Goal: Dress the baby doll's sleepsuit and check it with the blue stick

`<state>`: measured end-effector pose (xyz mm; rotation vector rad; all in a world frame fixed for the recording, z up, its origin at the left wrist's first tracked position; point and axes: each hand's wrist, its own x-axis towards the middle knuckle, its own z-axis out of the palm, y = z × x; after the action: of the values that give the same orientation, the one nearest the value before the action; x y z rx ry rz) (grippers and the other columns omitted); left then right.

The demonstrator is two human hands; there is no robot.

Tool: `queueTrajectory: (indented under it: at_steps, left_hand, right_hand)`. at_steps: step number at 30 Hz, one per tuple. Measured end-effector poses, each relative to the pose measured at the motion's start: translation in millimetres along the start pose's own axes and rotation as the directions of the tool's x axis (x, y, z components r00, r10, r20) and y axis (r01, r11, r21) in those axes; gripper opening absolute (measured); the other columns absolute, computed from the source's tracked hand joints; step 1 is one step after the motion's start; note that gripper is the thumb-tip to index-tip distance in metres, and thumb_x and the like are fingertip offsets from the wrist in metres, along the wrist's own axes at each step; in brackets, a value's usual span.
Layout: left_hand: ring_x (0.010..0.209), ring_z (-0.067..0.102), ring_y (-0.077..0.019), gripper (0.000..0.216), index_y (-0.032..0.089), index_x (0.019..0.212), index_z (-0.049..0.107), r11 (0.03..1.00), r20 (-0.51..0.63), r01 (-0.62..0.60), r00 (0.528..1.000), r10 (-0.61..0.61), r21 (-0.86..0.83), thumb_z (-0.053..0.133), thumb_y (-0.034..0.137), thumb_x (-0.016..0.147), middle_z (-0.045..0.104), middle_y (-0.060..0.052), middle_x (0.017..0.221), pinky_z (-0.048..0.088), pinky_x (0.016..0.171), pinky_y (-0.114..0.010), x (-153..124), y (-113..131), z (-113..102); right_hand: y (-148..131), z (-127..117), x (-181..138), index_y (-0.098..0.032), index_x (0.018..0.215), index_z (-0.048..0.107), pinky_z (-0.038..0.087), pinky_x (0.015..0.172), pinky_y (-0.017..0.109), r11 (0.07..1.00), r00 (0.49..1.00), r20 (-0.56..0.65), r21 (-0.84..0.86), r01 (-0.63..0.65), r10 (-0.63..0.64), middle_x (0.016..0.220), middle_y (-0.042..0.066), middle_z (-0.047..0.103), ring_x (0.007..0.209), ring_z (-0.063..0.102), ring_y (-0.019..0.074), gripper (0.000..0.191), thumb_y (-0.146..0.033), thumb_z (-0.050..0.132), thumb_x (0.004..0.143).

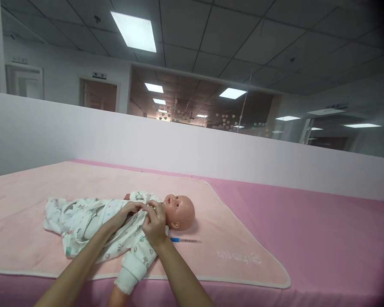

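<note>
A bald baby doll [182, 211] lies on its back with its head to the right, dressed in a white printed baby shirt [118, 247]. My left hand [126, 213] reaches over the doll's chest, its fingers bent together at the upper front of the shirt. Close against it, my right hand [155, 219] is curled at the collar beneath the doll's chin, pinching the cloth. The fingertips of both hands meet there and partly hide the fabric. Just right of my right wrist lies a thermometer [188, 241] with a blue end, partly covered by the wrist.
Under the doll is a peach blanket [230, 238] with pale edging and lettering. It lies on a pink cover [333, 238]. A low white wall [192, 145] runs behind, with windows above it. One doll arm [128, 273] extends toward the front edge.
</note>
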<state>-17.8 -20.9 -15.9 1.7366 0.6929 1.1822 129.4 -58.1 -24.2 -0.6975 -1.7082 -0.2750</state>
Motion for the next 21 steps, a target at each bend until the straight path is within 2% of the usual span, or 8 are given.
queueTrajectory:
  at_steps: [3, 5, 8, 10, 15, 21]
  left_hand:
    - [0.053, 0.038, -0.0137, 0.041, 0.013, 0.08, 0.067, 0.988, -0.031, 0.061, 0.997, -0.066, -0.141, 0.04, 0.02, 0.051, 0.058, -0.004, 0.064, 0.036, 0.054, -0.028, 0.6, -10.9, -5.3]
    - [0.05, 0.034, -0.0126, 0.046, 0.012, 0.085, 0.066, 0.981, -0.068, 0.106, 0.991, -0.118, -0.164, 0.04, 0.019, 0.048, 0.056, -0.003, 0.064, 0.032, 0.05, -0.027, 0.2, -13.4, -5.7]
    - [0.059, 0.042, -0.0149, 0.049, 0.013, 0.088, 0.064, 0.982, -0.089, 0.099, 0.989, -0.114, -0.164, 0.04, 0.015, 0.046, 0.058, -0.003, 0.072, 0.036, 0.059, -0.028, -3.3, -6.6, -1.9]
    - [0.07, 0.046, -0.0168, 0.049, 0.015, 0.089, 0.062, 0.987, -0.064, 0.074, 0.994, -0.084, -0.14, 0.04, 0.012, 0.045, 0.058, -0.003, 0.08, 0.038, 0.067, -0.028, -7.6, 3.1, 1.8]
    - [0.075, 0.046, -0.0163, 0.04, 0.018, 0.086, 0.058, 0.987, 0.036, 0.109, 0.994, -0.106, -0.117, 0.04, 0.01, 0.051, 0.053, 0.0, 0.079, 0.038, 0.068, -0.027, -19.1, 27.3, 4.9]
    - [0.069, 0.043, -0.0151, 0.021, 0.018, 0.074, 0.052, 0.985, 0.057, 0.17, 0.984, -0.17, -0.001, 0.044, 0.012, 0.055, 0.048, 0.002, 0.071, 0.037, 0.064, -0.026, -21.7, 36.0, 5.6]
  right_hand:
    - [-6.3, -5.1, 7.3, -0.019, 0.089, 0.06, 0.043, 0.085, 0.034, 0.996, 0.988, 0.124, 0.028, 0.089, -0.092, 0.097, 0.006, 0.06, 0.095, 0.053, 0.019, 0.028, -0.007, 0.042, 0.07]
    - [-9.7, -7.7, 12.0, -0.019, 0.086, 0.058, 0.04, 0.087, 0.035, 0.994, 0.974, 0.197, 0.041, 0.101, -0.108, 0.092, 0.005, 0.061, 0.095, 0.052, 0.0196, 0.024, -0.01, 0.044, 0.069]
    - [-11.9, -9.1, 15.4, -0.019, 0.081, 0.056, 0.038, 0.088, 0.036, 0.996, 0.964, 0.25, 0.013, 0.088, -0.089, 0.088, 0.004, 0.06, 0.094, 0.05, 0.0204, 0.019, -0.012, 0.046, 0.067]
    - [-11.3, -8.2, 14.7, -0.019, 0.079, 0.056, 0.037, 0.086, 0.036, 0.995, 0.959, 0.27, -0.02, 0.095, -0.086, 0.088, 0.005, 0.058, 0.092, 0.049, 0.0202, 0.018, -0.012, 0.047, 0.065]
    - [-5.1, -1.7, 8.0, -0.018, 0.077, 0.056, 0.036, 0.073, 0.032, 0.987, 0.976, 0.215, -0.145, 0.068, -0.036, 0.076, 0.004, 0.052, 0.077, 0.045, 0.018, 0.015, -0.011, 0.046, 0.068]
    - [0.1, 2.5, 5.2, -0.018, 0.076, 0.057, 0.033, 0.069, 0.031, 0.987, 0.989, 0.138, -0.15, 0.064, -0.043, 0.07, 0.003, 0.049, 0.072, 0.042, 0.0169, 0.016, -0.01, 0.044, 0.073]
